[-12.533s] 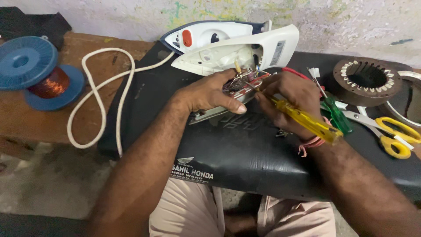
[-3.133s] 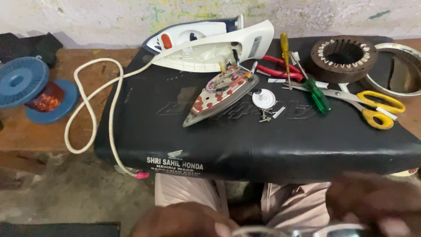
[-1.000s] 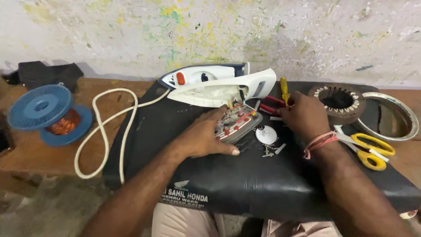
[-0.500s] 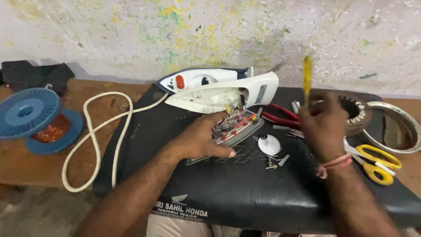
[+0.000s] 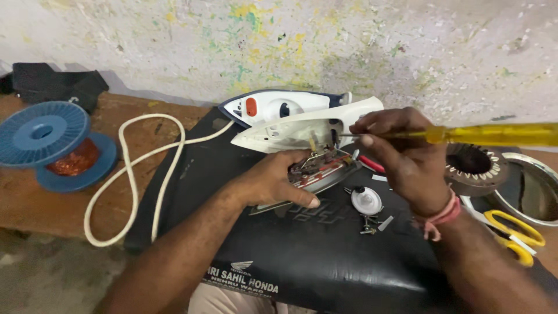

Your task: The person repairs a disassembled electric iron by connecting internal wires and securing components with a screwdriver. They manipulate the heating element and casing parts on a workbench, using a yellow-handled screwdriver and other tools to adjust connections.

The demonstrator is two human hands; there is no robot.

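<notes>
**Iron soleplate assy held on black seat, screwdriver in hand**

Soleplate assy [image 5: 317, 174]: lies tilted on the black seat cushion [image 5: 325, 261], approx. centre, just below the white iron housing [image 5: 302, 125]. Wiring and metal parts show on its upper face.

L hand [image 5: 273, 183]: rests on the near edge of the soleplate assy, fingers curled over it, thumb stretched along the lower side. Grip closed on the plate, pressing it to the cushion.

R hand [image 5: 404, 157]: above and to the right of the assy. Fingers pinched together round the shaft of a yellow-handled screwdriver [image 5: 494, 135]; handle points right, thin metal tip points left toward the housing rear. Red thread band on the wrist.

Adjacent items: white round knob [image 5: 366, 200] and small loose screws [image 5: 372, 224] on the cushion, just right of the assy. White cord [image 5: 131, 174] loops off the housing onto the wooden bench [image 5: 52, 203]. Blue spool of copper wire [image 5: 55, 142] at far left. Motor stator [image 5: 474, 168], metal ring [image 5: 532, 189] and yellow-handled scissors [image 5: 514, 232] at right, behind the R forearm.
</notes>
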